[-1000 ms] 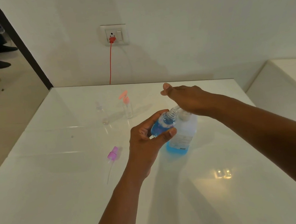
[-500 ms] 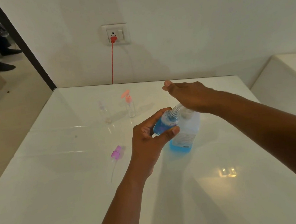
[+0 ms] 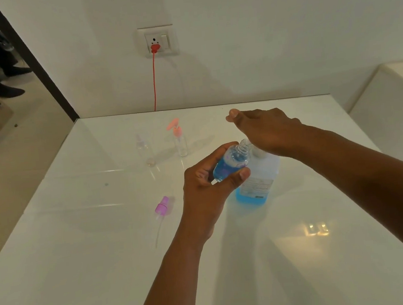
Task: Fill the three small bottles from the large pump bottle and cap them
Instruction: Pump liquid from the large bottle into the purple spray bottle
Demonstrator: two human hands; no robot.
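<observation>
I am gripping a small bottle (image 3: 230,164) in my left hand (image 3: 208,183), fingers and thumb curled round its body. It is partly full of blue liquid and is tilting, its long axis slanting up and to the right, its open threaded neck pointing at the head of the large pump bottle (image 3: 258,180). My right hand (image 3: 266,131) is lying flat, fingers straight, palm down on the pump head. The pump bottle is standing upright on the white table (image 3: 84,274), blue liquid low in its base. A pink spray cap (image 3: 162,206) is lying on the table to the left of my left hand. Farther back two clear small bottles are standing: one uncapped (image 3: 144,149), one with an orange pump top (image 3: 179,139). On the white wall behind, a red plug (image 3: 154,48) is sitting in a socket.
</observation>
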